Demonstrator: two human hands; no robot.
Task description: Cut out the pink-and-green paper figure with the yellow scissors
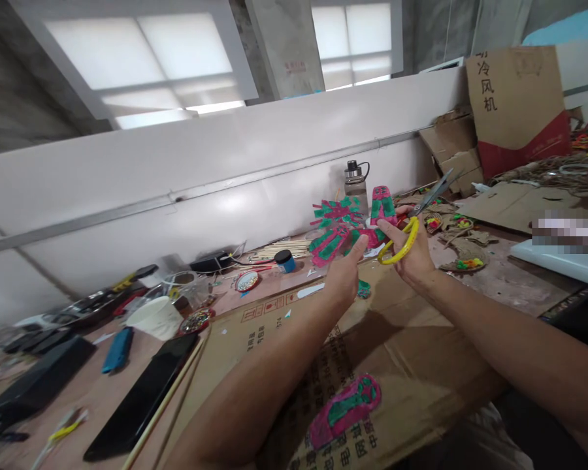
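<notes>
Tall bright windows [142, 55] sit above a long white partition [255, 176], and below it we have a cluttered pinkish desk [97, 399] with a brown cardboard sheet [396, 333] laid over the part nearest us. Our left hand [343, 277] is raised above that sheet, its thumb and fingers closed on a pink-and-green cutout [329, 247] with fringed strips fanning outward; we cannot tell whether it is one piece or several. Our right hand [415, 256] carries yellow-handled scissors [413, 240], its fingers curled at the handle loops, while its fingertips also meet the right end of the cutout, by the upright tapered part. The blades point up and away to the right, clear of the cutout.

A second pink-and-green piece [347, 410] lies flat on the sheet close to us, and a small green scrap [363, 288] shows just beside our left hand. Behind the cutout stands a dark-capped bottle [355, 189]. To the left we see thin wooden sticks [287, 249], a blue jar [285, 262] with a black lid, a small dish of beads [247, 281], a white cup [155, 318] and a flat black slab [142, 395]. At the far right, a large printed carton [519, 108] with a red base stands near the partition.
</notes>
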